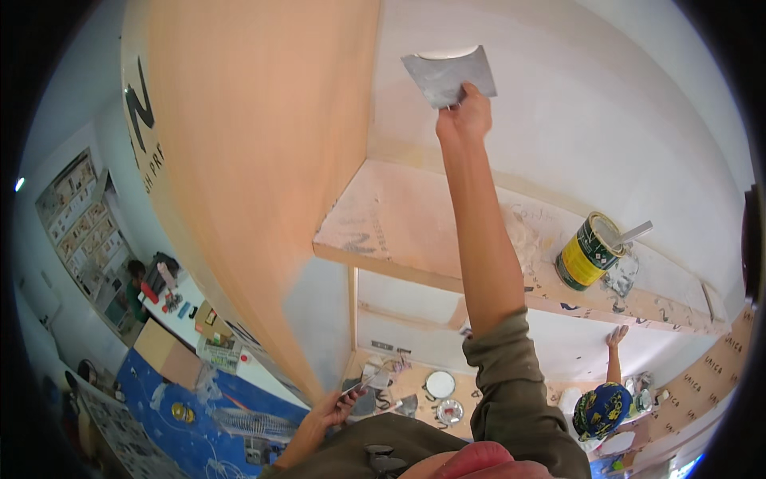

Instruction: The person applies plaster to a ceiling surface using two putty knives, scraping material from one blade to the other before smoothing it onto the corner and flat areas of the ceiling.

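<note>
My right hand [467, 116] is raised against the pale back wall and closed around a broad grey metal putty spreader [448, 76]. White paste lies along the spreader's upper edge. Down low, my left hand [331, 411] is closed on a thin, flat tool [353, 389], part of it hidden by the fingers. On the shelf [411, 219], right of my forearm, stands an open green and yellow tin [586, 255]. A flat grey strip [636, 232] juts from the tin's mouth, and crumpled silvery material [622, 275] lies beside it.
A tall wood-toned panel [255, 120] rises at left. Below the shelf, a co-worker in a patterned head covering [602, 409] has one hand [617, 335] on the wall. Round containers [440, 385] stand on a lower surface. A white table [187, 311] and blue floor covering [148, 399] are at lower left.
</note>
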`<state>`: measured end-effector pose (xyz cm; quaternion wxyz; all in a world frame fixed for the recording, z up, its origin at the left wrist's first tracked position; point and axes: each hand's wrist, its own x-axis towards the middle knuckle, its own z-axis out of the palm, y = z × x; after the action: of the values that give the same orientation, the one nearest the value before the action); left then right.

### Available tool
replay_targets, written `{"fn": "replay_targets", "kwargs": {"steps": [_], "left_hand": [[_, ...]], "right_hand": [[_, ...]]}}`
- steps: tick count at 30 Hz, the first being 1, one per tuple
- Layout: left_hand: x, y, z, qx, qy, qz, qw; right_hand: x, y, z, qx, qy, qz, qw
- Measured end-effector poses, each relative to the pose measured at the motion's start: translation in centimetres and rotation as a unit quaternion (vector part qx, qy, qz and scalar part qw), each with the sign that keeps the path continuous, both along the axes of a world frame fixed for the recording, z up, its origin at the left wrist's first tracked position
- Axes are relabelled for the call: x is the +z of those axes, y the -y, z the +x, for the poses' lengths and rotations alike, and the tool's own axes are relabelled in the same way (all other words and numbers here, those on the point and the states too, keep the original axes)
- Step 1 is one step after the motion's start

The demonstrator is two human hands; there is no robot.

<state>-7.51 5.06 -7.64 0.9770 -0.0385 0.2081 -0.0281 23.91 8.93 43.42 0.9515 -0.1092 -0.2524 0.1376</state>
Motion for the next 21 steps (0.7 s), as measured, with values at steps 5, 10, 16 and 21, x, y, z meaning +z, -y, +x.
{"fn": "replay_targets", "kwargs": {"steps": [5,10,16,21], "left_hand": [[1.8,-1.1,-1.6,0.062,-0.007,-0.023,0.998],[1.8,-2.5,-3.5,0.084,-0.021,-0.082,0.993],[0.6,-3.5,-3.4,0.012,0.042,-0.054,0.998],[-2.7,-4.1,-2.5,-0.005,0.042,-0.086,0.995]], "right_hand": [[4.7,-6.2,2.9,-0.074,0.021,0.006,0.997],[8.6,-10.4,5.3,-0.13,0.038,0.01,0.991],[11.4,-12.8,6.2,-0.174,0.004,0.007,0.985],[13.3,-12.9,5.3,-0.194,0.003,-0.045,0.98]]}}
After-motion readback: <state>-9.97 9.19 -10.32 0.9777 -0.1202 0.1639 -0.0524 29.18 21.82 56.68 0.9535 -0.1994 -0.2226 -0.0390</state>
